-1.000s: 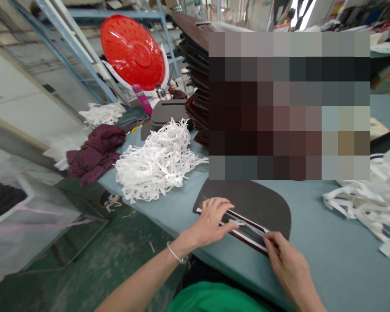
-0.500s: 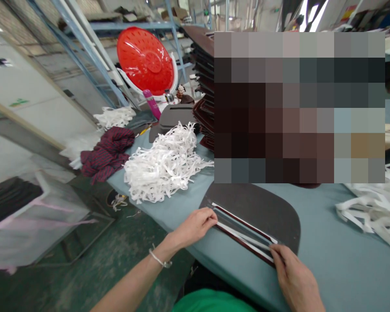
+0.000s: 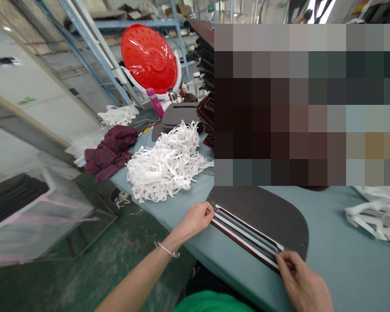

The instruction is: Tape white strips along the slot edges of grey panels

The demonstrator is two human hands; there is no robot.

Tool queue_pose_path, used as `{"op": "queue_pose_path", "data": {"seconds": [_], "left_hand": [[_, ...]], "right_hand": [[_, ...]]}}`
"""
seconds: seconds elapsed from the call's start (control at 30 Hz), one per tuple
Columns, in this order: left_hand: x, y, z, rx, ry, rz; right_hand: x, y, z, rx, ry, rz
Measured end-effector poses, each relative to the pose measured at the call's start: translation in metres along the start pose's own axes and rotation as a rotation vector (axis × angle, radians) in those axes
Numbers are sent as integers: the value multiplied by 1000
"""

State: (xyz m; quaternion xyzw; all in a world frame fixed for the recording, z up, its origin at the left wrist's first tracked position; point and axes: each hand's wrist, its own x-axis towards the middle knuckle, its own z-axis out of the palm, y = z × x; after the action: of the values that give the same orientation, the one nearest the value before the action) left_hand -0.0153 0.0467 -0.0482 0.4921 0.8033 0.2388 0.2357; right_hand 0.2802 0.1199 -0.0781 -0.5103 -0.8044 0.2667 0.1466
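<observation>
A dark grey panel (image 3: 263, 212) with one rounded end lies on the blue-green table covering. Along its near edge runs a long slot bordered by white strips and dark red edging (image 3: 240, 245). Between my two hands a thin white strip (image 3: 243, 232) is stretched straight along the slot. My left hand (image 3: 199, 217) is closed in a pinch at the strip's left end, a bracelet round the wrist. At the other end my right hand (image 3: 303, 277) pinches the strip between thumb and finger. Its remaining fingers are curled.
A tangled heap of white strips (image 3: 167, 164) lies left of the panel, with a striped cloth (image 3: 112, 151) beyond. More white strips (image 3: 375, 214) lie at the right. Behind are a red basket (image 3: 151, 58) and a dark stack (image 3: 207, 82). A blurred block hides the far table.
The white strip between my hands has gone from slack and slanting to straight along the slot. Both hands keep their pinch. The whole view has shifted slightly.
</observation>
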Motion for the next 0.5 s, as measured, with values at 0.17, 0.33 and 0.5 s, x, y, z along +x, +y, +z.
{"op": "queue_pose_path", "data": {"seconds": [0.17, 0.33, 0.5], "left_hand": [[4, -4, 2, -3, 1, -4], [6, -7, 4, 10, 4, -22], [5, -5, 8, 46, 36, -44]], "right_hand": [[-1, -3, -2, -10, -32, 26], [0, -3, -2, -15, -59, 59], [1, 0, -2, -13, -88, 100]]}}
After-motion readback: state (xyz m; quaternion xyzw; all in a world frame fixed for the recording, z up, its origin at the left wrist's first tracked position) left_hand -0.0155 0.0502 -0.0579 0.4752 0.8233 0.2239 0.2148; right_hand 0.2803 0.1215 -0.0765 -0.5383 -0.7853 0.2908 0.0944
